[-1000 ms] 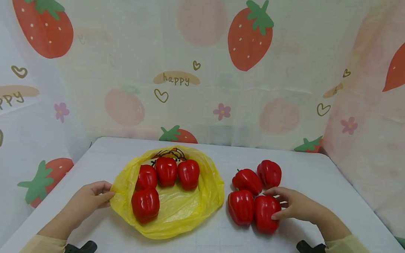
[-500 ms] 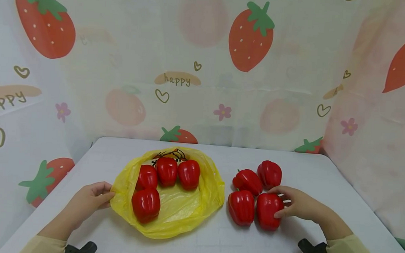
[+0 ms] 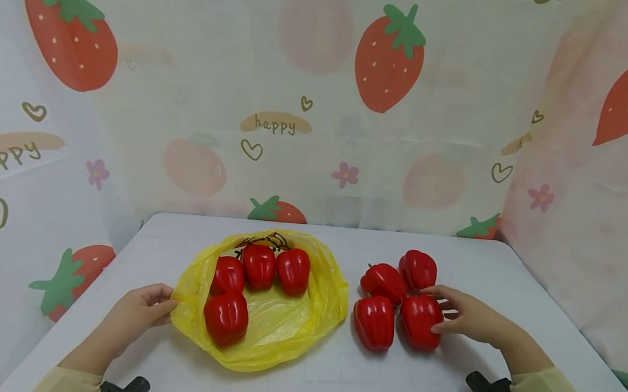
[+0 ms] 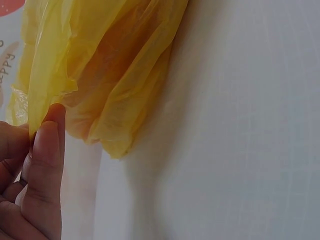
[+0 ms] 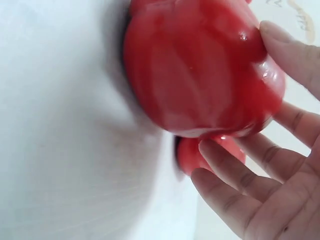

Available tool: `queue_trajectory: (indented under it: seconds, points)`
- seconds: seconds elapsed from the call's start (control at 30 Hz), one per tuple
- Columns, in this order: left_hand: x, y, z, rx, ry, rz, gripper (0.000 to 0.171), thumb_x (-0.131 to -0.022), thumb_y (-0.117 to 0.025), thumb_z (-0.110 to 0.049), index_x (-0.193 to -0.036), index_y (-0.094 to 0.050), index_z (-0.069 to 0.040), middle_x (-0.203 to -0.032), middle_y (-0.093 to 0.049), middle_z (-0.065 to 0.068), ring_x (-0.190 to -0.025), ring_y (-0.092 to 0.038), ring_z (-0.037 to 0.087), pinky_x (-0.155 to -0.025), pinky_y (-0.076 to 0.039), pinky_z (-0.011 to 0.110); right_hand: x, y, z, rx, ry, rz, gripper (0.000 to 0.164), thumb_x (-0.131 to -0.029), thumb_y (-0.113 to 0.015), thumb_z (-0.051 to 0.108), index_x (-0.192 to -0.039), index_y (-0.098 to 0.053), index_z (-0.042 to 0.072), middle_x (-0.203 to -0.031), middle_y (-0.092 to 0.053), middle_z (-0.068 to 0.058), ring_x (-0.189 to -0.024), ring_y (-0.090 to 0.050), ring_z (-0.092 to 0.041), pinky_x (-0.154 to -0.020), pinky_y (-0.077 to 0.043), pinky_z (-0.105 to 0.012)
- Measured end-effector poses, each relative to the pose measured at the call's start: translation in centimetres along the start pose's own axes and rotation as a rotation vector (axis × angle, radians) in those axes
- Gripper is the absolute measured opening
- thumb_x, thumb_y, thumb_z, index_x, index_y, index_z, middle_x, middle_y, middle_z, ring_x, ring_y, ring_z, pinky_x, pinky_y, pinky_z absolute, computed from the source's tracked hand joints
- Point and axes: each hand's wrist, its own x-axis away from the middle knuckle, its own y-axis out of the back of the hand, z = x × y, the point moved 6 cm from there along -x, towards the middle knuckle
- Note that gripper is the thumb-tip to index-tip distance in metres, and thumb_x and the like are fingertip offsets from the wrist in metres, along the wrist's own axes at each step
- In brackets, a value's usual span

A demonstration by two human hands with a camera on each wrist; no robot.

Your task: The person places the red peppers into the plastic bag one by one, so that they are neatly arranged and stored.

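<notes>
At the left rim of a yellow plastic bag (image 3: pixel 273 333), my left hand (image 3: pixel 141 311) pinches the film between thumb and fingers; the left wrist view shows the bag's fold (image 4: pixel 50 65) between the fingertips. Several red bell peppers (image 3: pixel 226 318) lie inside the open bag. On the right, my right hand (image 3: pixel 468 317) holds a red bell pepper (image 3: pixel 420 324) from its right side, thumb in front and fingers behind. In the right wrist view the thumb touches this pepper's glossy skin, and the other fingers spread along its far side. The pepper appears to rest on the table.
Beside the held pepper lie three more red bell peppers: one to the left (image 3: pixel 374 323), one behind (image 3: pixel 383 283) and one at the back (image 3: pixel 417 269). The white table (image 3: pixel 307 386) ends at a fruit-print cloth (image 3: pixel 315 173). Black wrist mounts (image 3: pixel 488 388) sit by both sleeves.
My right hand has shifted slightly right and back, and the pepper in its grasp has moved and tilted with it, opening a gap from the left pepper. The left hand stays at the bag.
</notes>
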Motion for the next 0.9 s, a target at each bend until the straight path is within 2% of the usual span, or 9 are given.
queue_trajectory:
  seconds: [0.1, 0.27, 0.47, 0.67, 0.9]
  points:
    - [0.0, 0.0, 0.1, 0.007, 0.001, 0.002, 0.036, -0.087, -0.062, -0.032, -0.107, -0.059, -0.003, -0.101, -0.063, 0.007, -0.085, -0.061, 0.016, -0.076, -0.054, 0.032, 0.1, -0.4, -0.4, -0.045, -0.017, 0.019, 0.083, -0.063, -0.082, 0.026, -0.134, -0.041, 0.013, -0.130, -0.043, -0.015, -0.116, -0.042, -0.035, -0.080, -0.052, -0.043]
    - [0.0, -0.1, 0.0, 0.010, 0.007, -0.001, 0.035, -0.087, -0.061, -0.031, -0.108, -0.059, -0.002, -0.102, -0.063, 0.007, -0.085, -0.061, 0.016, -0.075, -0.055, 0.031, 0.2, -0.9, -0.9, -0.070, 0.004, 0.061, 0.091, -0.063, -0.083, 0.023, -0.138, -0.032, 0.014, -0.134, -0.035, -0.017, -0.120, -0.036, -0.039, -0.081, -0.052, -0.044]
    - [-0.1, -0.1, -0.1, -0.004, 0.006, 0.002, 0.036, -0.087, -0.062, -0.032, -0.108, -0.059, -0.003, -0.102, -0.063, 0.007, -0.085, -0.061, 0.016, -0.076, -0.054, 0.032, 0.3, -1.4, -1.3, -0.041, 0.054, 0.089, 0.100, -0.061, -0.083, 0.023, -0.142, -0.025, 0.018, -0.138, -0.029, -0.018, -0.123, -0.030, -0.042, -0.085, -0.050, -0.046]
    - [-0.1, -0.1, 0.0, 0.006, 0.009, 0.002, 0.037, -0.086, -0.062, -0.033, -0.108, -0.059, -0.003, -0.102, -0.063, 0.007, -0.085, -0.061, 0.016, -0.076, -0.054, 0.032, 0.4, -1.8, -1.2, 0.002, 0.133, 0.089, 0.102, -0.063, -0.083, 0.023, -0.144, -0.021, 0.015, -0.140, -0.026, -0.020, -0.125, -0.025, -0.045, -0.088, -0.047, -0.050]
    - [0.0, -0.1, -0.2, 0.011, -0.003, 0.001, 0.036, -0.087, -0.062, -0.032, -0.108, -0.059, -0.003, -0.101, -0.063, 0.007, -0.085, -0.061, 0.016, -0.076, -0.054, 0.032, 0.5, -1.7, -1.0, 0.049, 0.167, 0.052, 0.101, -0.065, -0.082, 0.023, -0.144, -0.020, 0.013, -0.139, -0.026, -0.020, -0.122, -0.030, -0.045, -0.089, -0.046, -0.050]
